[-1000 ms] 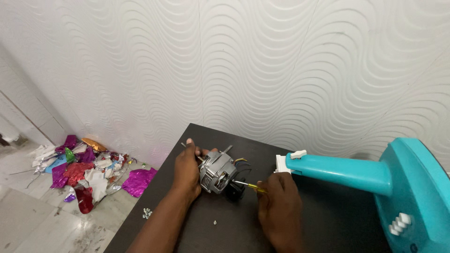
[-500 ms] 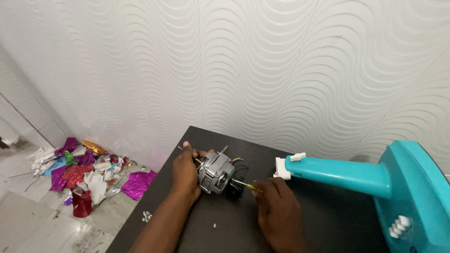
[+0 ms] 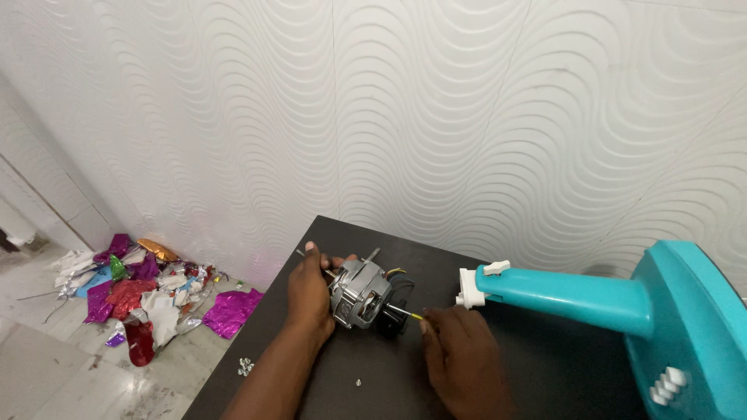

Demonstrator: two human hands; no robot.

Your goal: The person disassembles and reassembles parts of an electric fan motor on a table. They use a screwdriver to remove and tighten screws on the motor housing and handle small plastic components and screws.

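I count one ribbed silver metal motor near the black tabletop's far edge, my left hand wrapped around it; right hand pinches one yellow-handled screwdriver.

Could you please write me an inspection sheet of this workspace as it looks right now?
Surface: dark table set against a white wavy-patterned wall.
Job's things: small metal electric motor on the table; thin yellow-tipped tool at its side.
Clutter: small screws near the table's left edge, one more nearer the middle.
Grippers: left hand grips the motor; right hand holds the tool.
Cables: thin wires behind the motor.
Surroundings: turquoise fan stand lying at right; pile of shiny coloured foil scraps on the floor at left.
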